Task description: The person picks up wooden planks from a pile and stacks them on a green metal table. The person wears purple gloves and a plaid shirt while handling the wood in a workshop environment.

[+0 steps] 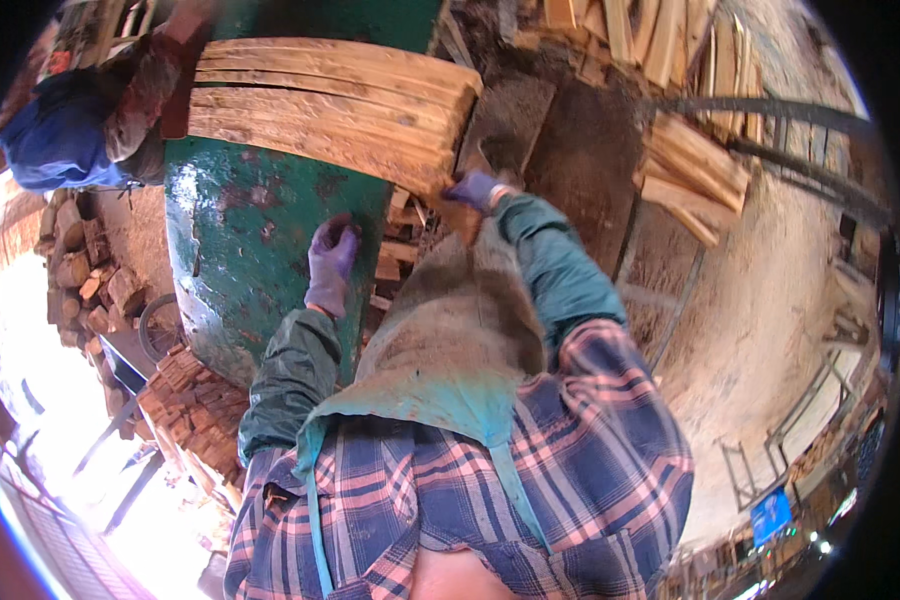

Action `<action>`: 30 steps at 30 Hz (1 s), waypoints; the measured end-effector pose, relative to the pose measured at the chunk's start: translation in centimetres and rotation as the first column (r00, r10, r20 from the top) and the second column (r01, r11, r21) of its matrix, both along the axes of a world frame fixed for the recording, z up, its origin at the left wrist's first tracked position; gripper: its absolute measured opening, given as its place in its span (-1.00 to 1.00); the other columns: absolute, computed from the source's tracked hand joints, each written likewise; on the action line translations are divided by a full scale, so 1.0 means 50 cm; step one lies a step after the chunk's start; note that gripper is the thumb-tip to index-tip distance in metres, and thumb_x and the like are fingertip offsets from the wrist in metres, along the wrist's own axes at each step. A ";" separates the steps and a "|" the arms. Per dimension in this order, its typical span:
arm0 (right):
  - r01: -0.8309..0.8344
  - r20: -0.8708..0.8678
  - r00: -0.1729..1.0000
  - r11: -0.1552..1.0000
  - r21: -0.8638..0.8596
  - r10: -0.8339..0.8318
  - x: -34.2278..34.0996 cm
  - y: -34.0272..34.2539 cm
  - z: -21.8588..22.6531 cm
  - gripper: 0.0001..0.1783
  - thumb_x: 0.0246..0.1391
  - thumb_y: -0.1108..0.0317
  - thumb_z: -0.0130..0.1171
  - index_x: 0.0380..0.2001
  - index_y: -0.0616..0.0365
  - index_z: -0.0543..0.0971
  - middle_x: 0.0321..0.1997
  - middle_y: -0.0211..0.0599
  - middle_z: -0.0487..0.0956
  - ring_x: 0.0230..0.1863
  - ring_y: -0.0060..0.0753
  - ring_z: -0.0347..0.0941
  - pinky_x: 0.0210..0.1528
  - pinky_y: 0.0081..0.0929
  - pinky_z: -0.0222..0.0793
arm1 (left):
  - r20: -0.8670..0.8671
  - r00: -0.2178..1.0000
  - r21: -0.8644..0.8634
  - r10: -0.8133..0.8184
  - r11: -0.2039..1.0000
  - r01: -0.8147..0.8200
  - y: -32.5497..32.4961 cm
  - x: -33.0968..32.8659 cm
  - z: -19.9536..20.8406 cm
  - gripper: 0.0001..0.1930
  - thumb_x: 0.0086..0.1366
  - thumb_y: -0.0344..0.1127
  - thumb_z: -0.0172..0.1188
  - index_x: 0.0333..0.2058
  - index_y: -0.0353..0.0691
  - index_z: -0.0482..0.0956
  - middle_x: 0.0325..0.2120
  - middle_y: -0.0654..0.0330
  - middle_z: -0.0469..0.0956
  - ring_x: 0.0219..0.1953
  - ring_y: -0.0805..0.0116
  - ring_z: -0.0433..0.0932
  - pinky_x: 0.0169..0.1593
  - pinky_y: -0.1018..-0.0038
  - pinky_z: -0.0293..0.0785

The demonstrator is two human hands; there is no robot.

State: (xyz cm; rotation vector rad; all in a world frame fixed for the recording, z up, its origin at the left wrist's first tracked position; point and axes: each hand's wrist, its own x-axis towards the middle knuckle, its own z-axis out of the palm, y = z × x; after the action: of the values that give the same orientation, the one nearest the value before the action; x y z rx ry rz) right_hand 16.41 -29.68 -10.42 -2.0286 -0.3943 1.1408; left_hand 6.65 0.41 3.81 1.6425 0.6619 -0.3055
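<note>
We find the purple-gloved right hand (475, 190) at the near right corner of the rough-sawn, pale brown wooden boards (320, 118); whether it grips them, we cannot tell. The purple-gloved left hand (333, 260) is half open, fingers curled, above the chipped, green-painted table (255, 260). The boards lie side by side across it. We note split timber (695, 170) rightward, a blue-clothed person (55, 130) leftward, and dusty ground (750, 330).

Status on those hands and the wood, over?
Left hand loosely curled, seemingly empty, over green table. Right hand at near right corner of boards lying across table. Co-worker by boards' left end.
</note>
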 end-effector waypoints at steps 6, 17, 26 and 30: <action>0.885 -0.700 0.317 0.464 -0.022 -0.640 0.049 -0.073 0.077 -0.69 0.30 0.30 0.12 0.02 0.22 0.57 -0.22 -0.20 0.71 -0.31 -0.25 0.67 -0.29 -0.36 0.59 | 0.130 0.972 -0.047 0.195 0.981 -0.190 -0.037 0.026 -0.004 -0.64 0.40 -0.40 0.25 0.14 -0.29 0.53 -0.05 0.19 0.64 -0.05 0.39 0.61 0.05 0.49 0.54; 0.254 0.188 0.868 0.736 0.628 -0.460 0.565 0.104 0.315 -0.74 0.32 0.26 0.21 -0.03 0.12 0.68 -0.02 -0.36 0.69 0.01 -0.39 0.59 0.12 -0.40 0.49 | 0.332 0.722 -0.205 0.607 0.794 -0.573 -0.172 0.178 0.026 -0.29 0.39 -0.22 0.31 0.39 -0.29 0.20 0.30 0.08 0.34 0.23 0.32 0.40 0.31 0.37 0.34; 0.442 -0.078 0.860 0.661 0.607 -0.504 0.463 0.231 0.219 -0.62 0.27 0.21 0.30 0.04 0.22 0.62 -0.09 -0.36 0.66 -0.13 -0.53 0.51 -0.01 -0.44 0.48 | 0.435 0.527 -0.315 0.730 0.672 -0.670 -0.188 0.199 0.027 -0.40 0.42 -0.13 0.24 0.29 -0.35 0.36 0.12 0.10 0.53 0.11 0.36 0.49 0.23 0.39 0.41; 0.285 0.170 0.889 0.803 0.523 -0.426 0.409 0.235 0.234 -0.53 0.35 0.07 0.14 0.11 0.24 0.56 0.08 -0.16 0.60 0.09 -0.30 0.48 0.15 -0.30 0.42 | 0.111 0.437 -0.593 0.893 0.412 -0.692 -0.154 0.151 0.072 -0.46 0.50 -0.07 0.13 0.33 -0.21 0.35 0.20 0.23 0.47 0.20 0.36 0.44 0.29 0.37 0.36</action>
State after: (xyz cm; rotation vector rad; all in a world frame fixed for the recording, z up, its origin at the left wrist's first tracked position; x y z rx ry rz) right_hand 36.87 -17.95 1.26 -1.7092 -0.3682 0.4530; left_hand 14.21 -7.28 7.43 0.6874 0.8993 0.5936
